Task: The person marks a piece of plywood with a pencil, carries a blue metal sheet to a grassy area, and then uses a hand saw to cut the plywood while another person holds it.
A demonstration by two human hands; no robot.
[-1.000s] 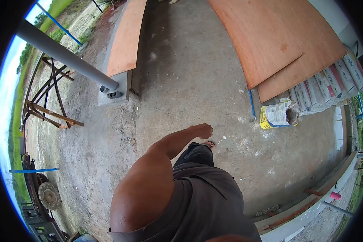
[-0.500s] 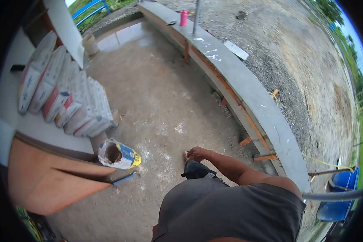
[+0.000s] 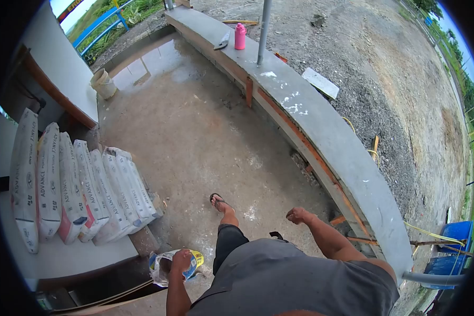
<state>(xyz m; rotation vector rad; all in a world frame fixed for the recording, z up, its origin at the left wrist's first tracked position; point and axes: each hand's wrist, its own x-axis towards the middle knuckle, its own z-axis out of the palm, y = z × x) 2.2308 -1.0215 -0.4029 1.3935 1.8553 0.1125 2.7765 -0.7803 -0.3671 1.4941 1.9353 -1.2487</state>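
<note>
My left hand (image 3: 182, 260) hangs low and overlaps an open paper sack (image 3: 163, 263) with blue and yellow print; its fingers are mostly hidden from above. My right hand (image 3: 298, 215) is held out over the concrete floor (image 3: 195, 137), its fingers loosely curled in and nothing showing in them. My sandaled foot (image 3: 221, 202) is set down ahead of me.
Portland cement bags (image 3: 84, 189) stand in a row at left. A long concrete ledge (image 3: 321, 121) curves along the right, bearing a pink bottle (image 3: 240, 37), a flat-bladed tool (image 3: 222, 41) and a grey pole (image 3: 263, 31). A dirty bucket (image 3: 104, 84) stands near the wall.
My view has shifted forward and turned. My left arm has come into view over the sack. My right hand has swung out to the right, and a foot has stepped forward.
</note>
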